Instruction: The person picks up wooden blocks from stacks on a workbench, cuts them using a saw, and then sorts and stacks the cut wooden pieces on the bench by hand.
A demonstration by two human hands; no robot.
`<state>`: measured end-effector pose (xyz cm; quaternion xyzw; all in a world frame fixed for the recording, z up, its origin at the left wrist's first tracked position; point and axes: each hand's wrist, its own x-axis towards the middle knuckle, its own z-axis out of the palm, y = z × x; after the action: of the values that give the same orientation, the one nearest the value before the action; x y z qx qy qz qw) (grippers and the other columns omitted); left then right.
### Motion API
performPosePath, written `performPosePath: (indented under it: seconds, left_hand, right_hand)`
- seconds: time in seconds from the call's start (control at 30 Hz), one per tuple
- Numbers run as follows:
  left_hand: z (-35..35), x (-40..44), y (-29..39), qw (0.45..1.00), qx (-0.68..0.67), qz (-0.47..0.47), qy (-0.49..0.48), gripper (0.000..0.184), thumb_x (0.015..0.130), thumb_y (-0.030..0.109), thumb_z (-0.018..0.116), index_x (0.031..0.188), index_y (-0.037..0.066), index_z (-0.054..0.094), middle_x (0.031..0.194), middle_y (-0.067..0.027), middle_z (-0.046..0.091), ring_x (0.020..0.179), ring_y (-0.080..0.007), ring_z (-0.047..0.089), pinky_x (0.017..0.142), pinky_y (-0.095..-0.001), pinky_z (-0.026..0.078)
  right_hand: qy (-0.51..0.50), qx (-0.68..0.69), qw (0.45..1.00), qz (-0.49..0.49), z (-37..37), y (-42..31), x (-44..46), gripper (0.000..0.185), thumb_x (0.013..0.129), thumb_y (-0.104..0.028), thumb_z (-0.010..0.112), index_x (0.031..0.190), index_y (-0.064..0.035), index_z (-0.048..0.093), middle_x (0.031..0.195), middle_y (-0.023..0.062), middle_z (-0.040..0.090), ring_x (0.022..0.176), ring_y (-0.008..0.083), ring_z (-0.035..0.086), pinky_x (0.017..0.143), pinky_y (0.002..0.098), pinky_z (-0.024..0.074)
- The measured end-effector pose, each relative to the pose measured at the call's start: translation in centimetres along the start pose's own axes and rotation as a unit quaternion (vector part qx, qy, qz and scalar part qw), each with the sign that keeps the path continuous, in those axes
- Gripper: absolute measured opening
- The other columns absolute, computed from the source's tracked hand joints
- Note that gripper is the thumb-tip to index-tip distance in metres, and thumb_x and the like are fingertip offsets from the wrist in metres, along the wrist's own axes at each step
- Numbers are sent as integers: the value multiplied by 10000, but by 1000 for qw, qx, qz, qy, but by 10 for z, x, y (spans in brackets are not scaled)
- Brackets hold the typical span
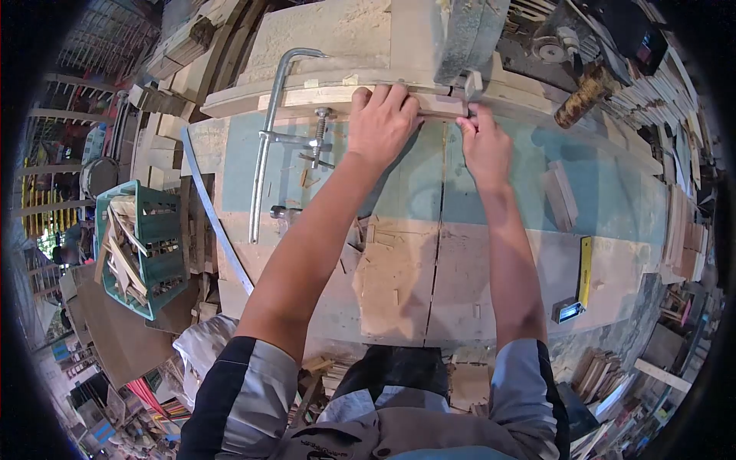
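Your left hand [383,123] grasps a wooden strip [330,93] from above at the far edge of the worktop [613,192]; your right hand [484,146] meets its right end, though whether it grips cannot be told. The strip appears light, stiff and dry, best held near both ends. A metal clamp [265,142] crosses its left part, obstructing that side; an upright post [471,38] stands just beyond your right hand. A wood block [560,195] lies apart, rightward.
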<state>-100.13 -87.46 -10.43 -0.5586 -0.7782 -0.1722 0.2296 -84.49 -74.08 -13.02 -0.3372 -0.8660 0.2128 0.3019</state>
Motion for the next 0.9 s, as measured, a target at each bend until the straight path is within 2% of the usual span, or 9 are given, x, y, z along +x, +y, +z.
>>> performPosePath:
  seconds: [0.23,0.33,0.47,0.53,0.6,0.63,0.7,0.8,0.9]
  left_hand:
    - [5,-3,-1,999,32,29,-4,279,765,314,785,943,167,628,1003,8,573,970,-202,562,899,-442,401]
    - [4,-1,-2,999,34,40,11,178,799,285,722,894,168,627,964,3,559,947,-205,560,881,-439,409]
    - [5,0,-5,997,55,60,10,88,830,251,650,836,166,629,929,-13,546,925,-214,558,857,-440,420]
    - [3,0,-6,997,48,63,11,91,829,251,649,834,163,628,928,-16,546,924,-216,558,855,-440,423]
    - [3,1,-6,997,36,66,15,95,827,252,647,833,160,626,928,-20,546,922,-218,558,854,-441,426]
    - [4,1,-7,997,34,67,18,99,829,253,646,839,158,624,928,-20,546,921,-218,559,854,-440,428]
    - [4,1,-7,997,31,60,24,103,830,255,645,844,156,623,927,-20,546,919,-219,559,853,-439,431]
    - [5,0,-11,998,21,61,27,111,832,259,645,849,153,619,928,-20,547,925,-218,560,857,-436,431]
    - [8,-2,-13,998,21,62,22,215,794,298,743,904,158,623,938,-10,541,926,-213,558,874,-441,424]
  right_hand:
    - [-10,-38,995,-87,-2,6,1,200,918,-143,677,1107,-79,660,979,149,710,883,369,673,754,457,537]
    - [1,76,995,-72,-15,4,2,212,920,-130,670,1126,-87,693,999,145,718,891,347,688,775,425,546]
    - [172,88,979,66,-78,-5,8,295,921,-230,711,1141,-35,688,1009,128,725,871,221,688,784,347,538]
    - [345,109,927,101,-103,3,34,326,936,-229,709,1140,20,656,1009,122,698,888,204,660,798,336,526]
    - [362,245,900,11,-122,28,68,475,1002,-403,621,1160,45,616,1007,120,677,885,211,644,814,333,524]
    - [359,243,901,7,-124,34,81,475,1002,-403,621,1160,45,616,1007,120,677,885,211,644,814,333,524]
    - [109,584,802,62,-128,42,100,688,1023,-609,443,1175,45,596,913,99,659,808,198,626,764,339,534]
    - [63,488,866,89,-127,52,104,825,994,-723,292,1161,29,587,844,87,638,754,193,609,683,328,529]
    - [91,518,844,108,-123,46,101,750,1007,-704,308,1077,-15,595,768,55,590,676,163,559,601,290,485]
